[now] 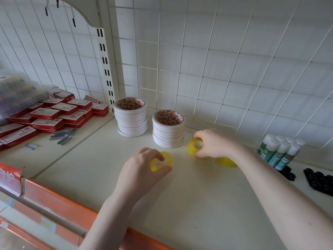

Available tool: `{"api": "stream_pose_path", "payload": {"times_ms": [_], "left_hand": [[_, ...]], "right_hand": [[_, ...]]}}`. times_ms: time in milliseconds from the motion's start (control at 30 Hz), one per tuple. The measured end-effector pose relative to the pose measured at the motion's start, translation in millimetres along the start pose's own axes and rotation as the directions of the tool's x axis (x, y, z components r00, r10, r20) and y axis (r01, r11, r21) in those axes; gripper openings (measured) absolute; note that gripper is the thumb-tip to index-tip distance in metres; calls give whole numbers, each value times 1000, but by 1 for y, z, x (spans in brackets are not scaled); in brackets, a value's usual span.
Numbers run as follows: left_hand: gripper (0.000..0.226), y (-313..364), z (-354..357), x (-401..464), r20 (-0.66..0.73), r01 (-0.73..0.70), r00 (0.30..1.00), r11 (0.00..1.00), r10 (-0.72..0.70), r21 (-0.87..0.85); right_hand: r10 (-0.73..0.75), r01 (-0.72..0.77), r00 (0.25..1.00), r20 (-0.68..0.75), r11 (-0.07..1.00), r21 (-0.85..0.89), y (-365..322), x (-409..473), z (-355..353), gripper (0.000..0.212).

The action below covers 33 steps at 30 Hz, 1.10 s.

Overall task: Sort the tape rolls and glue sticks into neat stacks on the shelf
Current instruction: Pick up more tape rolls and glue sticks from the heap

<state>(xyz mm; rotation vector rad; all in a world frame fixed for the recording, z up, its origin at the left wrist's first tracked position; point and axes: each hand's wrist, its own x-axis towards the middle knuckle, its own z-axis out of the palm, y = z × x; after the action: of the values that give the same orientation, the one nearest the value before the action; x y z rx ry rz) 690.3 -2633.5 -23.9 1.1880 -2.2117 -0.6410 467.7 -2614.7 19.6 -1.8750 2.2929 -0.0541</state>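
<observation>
Two stacks of white tape rolls stand at the back of the cream shelf [189, 204]: a taller stack [132, 121] on the left and a shorter stack [168, 134] to its right. My left hand [144, 170] grips a yellow tape roll [166, 160] lying on the shelf in front of the stacks. My right hand [214, 143] holds a second yellow tape roll [193, 147] tilted on edge just right of the shorter stack. A third yellow roll [227, 161] shows partly under my right wrist. Several glue sticks [281, 152] with white caps stand at the right.
Red staple boxes [52, 117] lie piled on the left shelf section, with loose staple strips [62, 135] beside them. A clear bag of coloured items [16, 92] rests on the boxes. Black trays [322, 181] sit at the right edge. An orange rail [68, 201] runs along the shelf front.
</observation>
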Motion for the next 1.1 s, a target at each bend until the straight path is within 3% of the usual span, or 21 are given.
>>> {"api": "stream_pose_path", "payload": {"times_ms": [233, 400, 533, 800, 1100], "left_hand": [[23, 12, -1, 2, -14, -63, 998, 998, 62, -23], [26, 29, -3, 5, -15, -144, 990, 990, 144, 5], [26, 46, 1, 15, -15, -213, 977, 976, 214, 35], [33, 73, 38, 46, 28, -262, 965, 963, 261, 68], [46, 74, 65, 56, -23, -180, 983, 976, 184, 125]], "right_hand": [[-42, 39, 995, -95, 999, -33, 8, -16, -8, 68], [-29, -5, 938, -346, 995, -95, 24, -43, -22, 38], [12, -87, 890, -455, 986, -145, 39, -66, -25, 25], [82, -181, 850, -520, 973, -142, 63, -108, -28, 24], [145, -210, 831, -538, 976, -61, 78, -139, -24, 26]]}}
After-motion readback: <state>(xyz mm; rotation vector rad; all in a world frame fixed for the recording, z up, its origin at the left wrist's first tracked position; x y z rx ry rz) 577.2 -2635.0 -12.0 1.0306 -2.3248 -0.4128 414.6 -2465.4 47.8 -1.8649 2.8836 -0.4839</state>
